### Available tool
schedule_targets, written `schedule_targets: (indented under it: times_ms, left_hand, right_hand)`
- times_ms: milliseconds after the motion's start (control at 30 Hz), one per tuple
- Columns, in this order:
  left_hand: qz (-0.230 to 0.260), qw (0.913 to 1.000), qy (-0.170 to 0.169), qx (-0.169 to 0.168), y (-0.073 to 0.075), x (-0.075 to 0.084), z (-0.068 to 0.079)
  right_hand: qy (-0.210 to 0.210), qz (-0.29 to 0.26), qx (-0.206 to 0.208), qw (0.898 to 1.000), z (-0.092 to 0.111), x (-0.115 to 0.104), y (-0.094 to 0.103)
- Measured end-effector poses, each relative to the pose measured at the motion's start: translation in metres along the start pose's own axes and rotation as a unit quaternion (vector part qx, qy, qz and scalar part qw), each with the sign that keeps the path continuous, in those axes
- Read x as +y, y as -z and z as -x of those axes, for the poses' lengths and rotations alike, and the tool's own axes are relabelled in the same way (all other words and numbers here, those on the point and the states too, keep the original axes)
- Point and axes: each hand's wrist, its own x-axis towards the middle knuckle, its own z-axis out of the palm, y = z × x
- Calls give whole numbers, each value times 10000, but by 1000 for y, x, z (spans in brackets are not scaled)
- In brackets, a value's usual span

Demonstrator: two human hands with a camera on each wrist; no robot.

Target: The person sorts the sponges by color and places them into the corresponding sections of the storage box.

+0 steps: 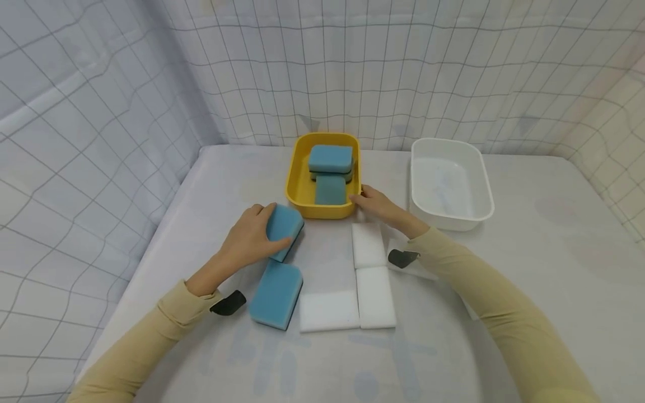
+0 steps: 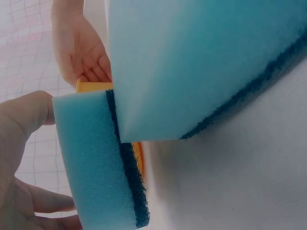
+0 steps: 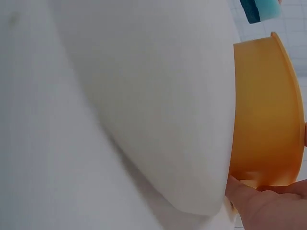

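Note:
My left hand (image 1: pixel 249 238) grips a blue sponge (image 1: pixel 283 223) with a dark scouring layer, thumb and fingers on opposite sides, just left of the yellow container's front corner. In the left wrist view that held sponge (image 2: pixel 91 158) appears tilted. Another blue sponge (image 1: pixel 276 294) lies on the table directly nearer me. At the yellow container (image 1: pixel 322 211), my right hand (image 1: pixel 380 204) holds the right front corner. Inside it are several blue sponges, the top one (image 1: pixel 330 157) lying across others. Part of my right hand's fingers is hidden in the right wrist view.
Several white sponges (image 1: pixel 370 246) lie at the middle and right, some partly under my right forearm. A white container (image 1: pixel 450 215) stands to the right of the yellow one. Grid-patterned curtains (image 1: pixel 363 73) enclose the back and sides of the table.

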Motion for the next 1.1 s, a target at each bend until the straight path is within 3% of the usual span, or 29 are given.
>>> schedule_targets:
  times_ms: [633,1100]
  left_hand:
    - [318,9992,-142,181,8,3,0]
    - [421,9979,-352,335,22,19,-16]
  right_hand:
    - [70,-323,214,9992,-1,0,-2]
    - [268,-322,105,9991,0,3,0]
